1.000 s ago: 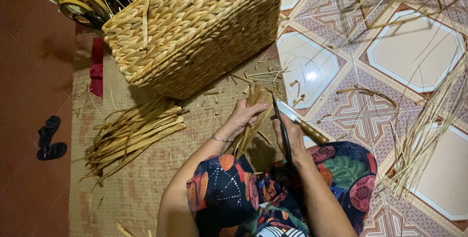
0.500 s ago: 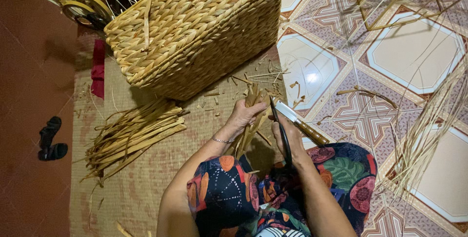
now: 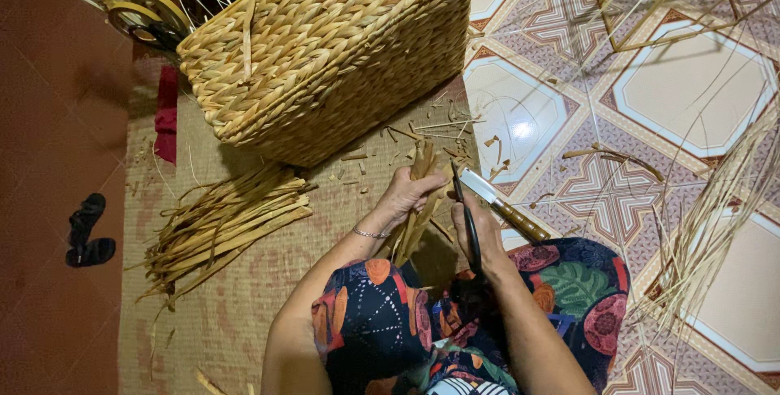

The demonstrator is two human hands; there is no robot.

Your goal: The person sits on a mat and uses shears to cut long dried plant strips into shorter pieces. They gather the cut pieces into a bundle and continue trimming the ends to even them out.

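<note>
1. Left hand [image 3: 410,196] is clenched around a reed bundle [image 3: 418,200], long axis running up and away from the lap.
2. Right hand [image 3: 479,228], just right of the bundle, grips scissors [image 3: 467,216], blades pointing along the reeds.
3. A knife [image 3: 508,206] lies beside it.

black sandals [image 3: 88,231] lower in view, camera tilted
</note>
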